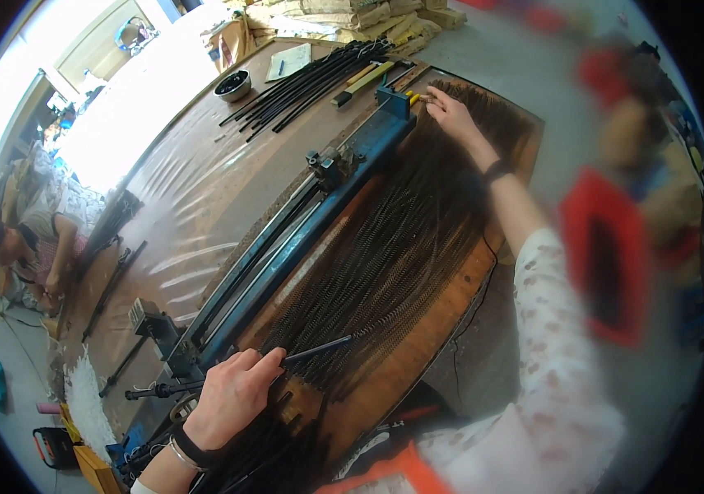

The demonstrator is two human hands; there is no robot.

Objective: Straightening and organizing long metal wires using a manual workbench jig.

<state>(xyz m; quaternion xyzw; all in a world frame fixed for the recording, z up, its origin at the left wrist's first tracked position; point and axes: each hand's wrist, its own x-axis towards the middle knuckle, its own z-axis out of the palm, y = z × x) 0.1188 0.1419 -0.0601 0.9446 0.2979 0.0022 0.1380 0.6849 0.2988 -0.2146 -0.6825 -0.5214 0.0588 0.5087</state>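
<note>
My left hand (236, 387) is closed round a thin dark rod (317, 351) at the near end of a long blue bench machine (286, 259). From the rod's tip a coil spring (381, 319) runs on over a heap of springs. My right hand (448, 111) reaches to the machine's far end, its fingers closed at a small yellow handle (413, 98) on the blue end block (393, 103). Midway along the machine's rails sits a dark metal carriage (331, 167). Many long dark coil springs (393, 222) lie on the wooden table right of the machine.
Left of the machine, black rods (306, 86), a bowl (232, 86) of small black parts and a paper with a pen (289, 62) lie on the plastic-covered table (191, 198). Another person (39, 255) sits at the left edge. Sacks (343, 18) are stacked behind.
</note>
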